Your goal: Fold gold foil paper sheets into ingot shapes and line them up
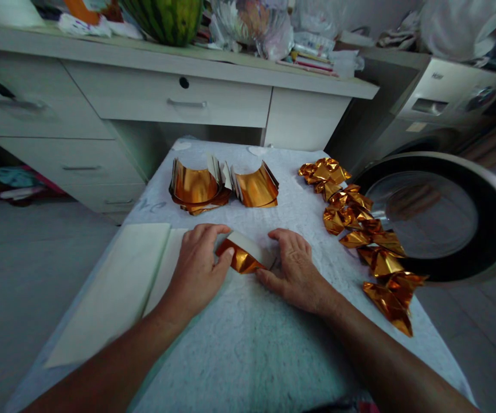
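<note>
A small piece of gold foil with a white side [244, 259] lies at the middle of the cloth-covered table [248, 344]. My left hand [202, 264] has its thumb and fingers on the piece's left end. At the right end, my right hand [295, 267] holds its thumb against the lower edge, its fingers curved above. Behind my hands stand two curved stacks of gold sheets, one on the left [195, 183] and one on the right [256, 186]. Several crumpled, twisted gold foil pieces [351, 215] form a row along the table's right side.
White sheets [114, 287] lie left of my left forearm. A white desk [222, 106] with a watermelon [164, 20] and plastic bags stands behind the table. On the right, the open round door [484, 218] of a washing machine [445, 97] reaches beside the table's edge.
</note>
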`<action>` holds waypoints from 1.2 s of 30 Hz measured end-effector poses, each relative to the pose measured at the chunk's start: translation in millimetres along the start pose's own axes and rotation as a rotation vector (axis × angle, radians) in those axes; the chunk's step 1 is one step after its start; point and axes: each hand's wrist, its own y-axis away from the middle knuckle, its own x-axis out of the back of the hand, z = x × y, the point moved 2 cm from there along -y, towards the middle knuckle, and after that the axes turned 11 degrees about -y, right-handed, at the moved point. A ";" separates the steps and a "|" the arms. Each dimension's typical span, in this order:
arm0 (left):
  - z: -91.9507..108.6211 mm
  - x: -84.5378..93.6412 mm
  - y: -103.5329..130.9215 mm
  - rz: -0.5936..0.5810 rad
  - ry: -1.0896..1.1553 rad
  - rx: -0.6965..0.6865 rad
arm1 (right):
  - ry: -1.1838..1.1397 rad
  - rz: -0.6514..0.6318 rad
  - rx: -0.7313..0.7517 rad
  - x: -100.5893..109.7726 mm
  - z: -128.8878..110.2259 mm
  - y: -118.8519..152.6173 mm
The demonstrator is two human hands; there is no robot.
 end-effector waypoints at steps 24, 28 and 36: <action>0.1 -1.3 -2.9 -0.166 0.776 0.320 | -0.354 0.143 -0.035 10.2 12.2 -4.2; 5.0 -0.7 -0.4 -0.209 0.852 0.370 | -0.801 0.096 -0.161 11.3 11.6 -4.3; 14.0 -5.5 6.3 -0.350 0.848 0.305 | -1.161 0.031 -0.265 4.4 7.5 -10.2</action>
